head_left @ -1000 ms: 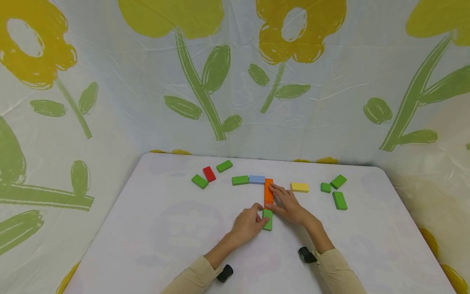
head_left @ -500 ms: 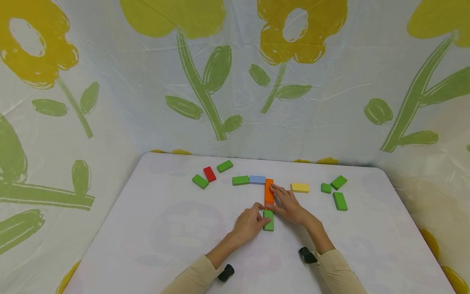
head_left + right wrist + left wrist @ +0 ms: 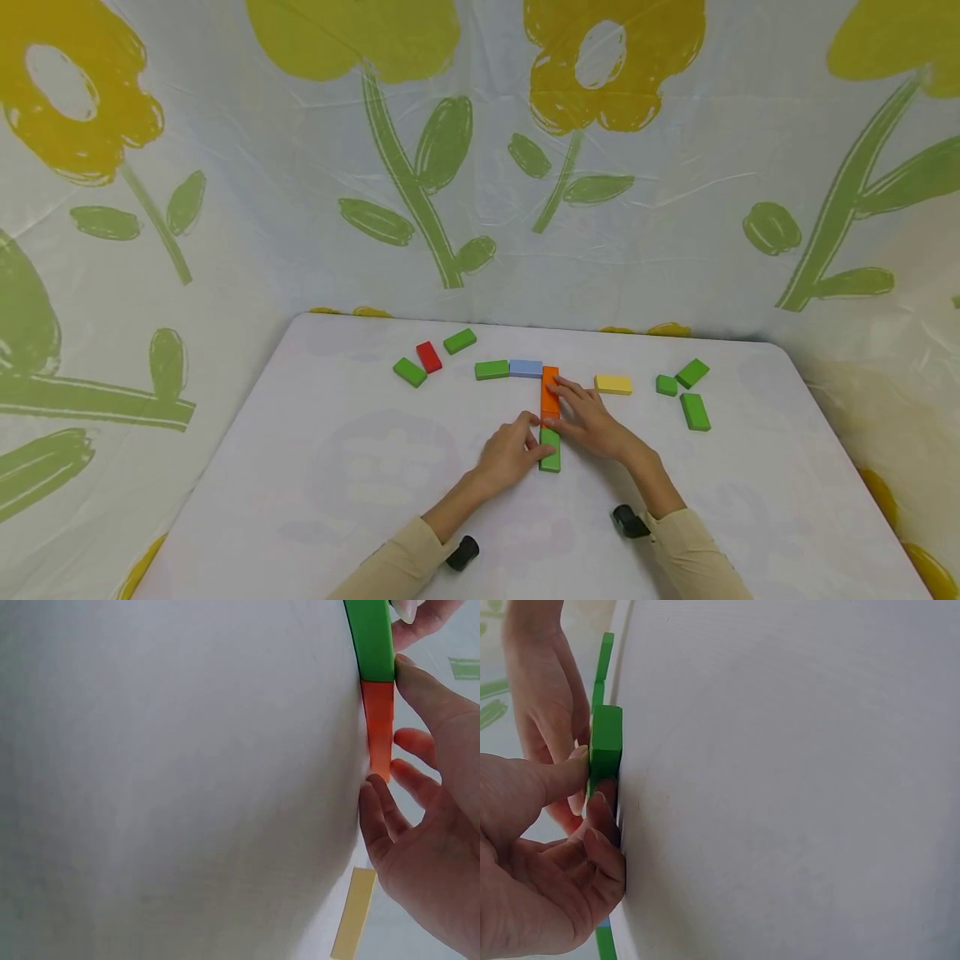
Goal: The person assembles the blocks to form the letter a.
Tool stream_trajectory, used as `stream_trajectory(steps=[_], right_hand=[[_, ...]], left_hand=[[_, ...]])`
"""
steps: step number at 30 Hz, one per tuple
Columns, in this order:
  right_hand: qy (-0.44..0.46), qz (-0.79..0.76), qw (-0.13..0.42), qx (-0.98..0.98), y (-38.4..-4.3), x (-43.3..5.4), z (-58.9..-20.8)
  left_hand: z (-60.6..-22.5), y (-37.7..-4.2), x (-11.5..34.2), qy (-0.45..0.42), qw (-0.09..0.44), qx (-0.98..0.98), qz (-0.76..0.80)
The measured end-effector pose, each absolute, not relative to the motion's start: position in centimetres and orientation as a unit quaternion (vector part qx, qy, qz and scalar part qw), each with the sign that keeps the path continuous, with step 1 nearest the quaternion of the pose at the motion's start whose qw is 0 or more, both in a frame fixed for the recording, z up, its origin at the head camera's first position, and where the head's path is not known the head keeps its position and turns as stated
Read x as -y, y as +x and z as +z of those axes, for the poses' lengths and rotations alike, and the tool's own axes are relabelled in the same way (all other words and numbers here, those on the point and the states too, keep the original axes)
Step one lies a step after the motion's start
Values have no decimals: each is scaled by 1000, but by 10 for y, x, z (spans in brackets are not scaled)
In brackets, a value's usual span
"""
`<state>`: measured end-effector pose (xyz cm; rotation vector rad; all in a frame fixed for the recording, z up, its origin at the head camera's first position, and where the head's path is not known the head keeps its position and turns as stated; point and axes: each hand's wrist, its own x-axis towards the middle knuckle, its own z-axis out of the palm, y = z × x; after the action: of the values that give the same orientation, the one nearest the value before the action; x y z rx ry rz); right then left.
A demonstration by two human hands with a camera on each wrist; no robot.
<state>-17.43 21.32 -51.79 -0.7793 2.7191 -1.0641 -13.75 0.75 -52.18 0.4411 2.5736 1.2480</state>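
— Flowered plastic sheeting hangs behind a white bench [image 3: 337,467], and coloured blocks lie flat on it. How much of the block line is already laid?

— Four pieces touch each other. A green block [image 3: 491,369] and a blue block [image 3: 525,367] lie end to end, and the orange block [image 3: 550,392] runs from the blue one toward 6 o'clock. The green block at the end [image 3: 550,451] touches the near end of the orange one, as the right wrist view shows.

— What do the hands do now?

— The left hand [image 3: 510,457] pinches the green block at the end between thumb and curled fingers, from its 9 o'clock side. The right hand [image 3: 592,421] rests on the orange block with its fingers [image 3: 409,784] slightly spread and nearly straight; the thumb touches the joint of the two blocks. I judge this as squaring up the newest piece, not as fetching one.

— And what is left?

— Several blocks lie loose. At 3 o'clock of the orange block are a yellow block [image 3: 613,384] and three green blocks [image 3: 693,411], well apart from the line. At 10 o'clock are a red block [image 3: 428,357] and two more green blocks [image 3: 409,372]. So I think about half of the pieces are placed, but I cannot tell which shape is wanted.
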Motion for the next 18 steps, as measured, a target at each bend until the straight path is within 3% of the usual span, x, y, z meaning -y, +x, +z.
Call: stream_trajectory(steps=[11,18], right_hand=[[-217,-345,146,-902,-174,-218,-510],[-242,-338,136,-899,-175,-220,-510]], left_hand=[[-520,-137,-7,151,124,-881,431],[-520,-136,-3,166,137,-872,439]])
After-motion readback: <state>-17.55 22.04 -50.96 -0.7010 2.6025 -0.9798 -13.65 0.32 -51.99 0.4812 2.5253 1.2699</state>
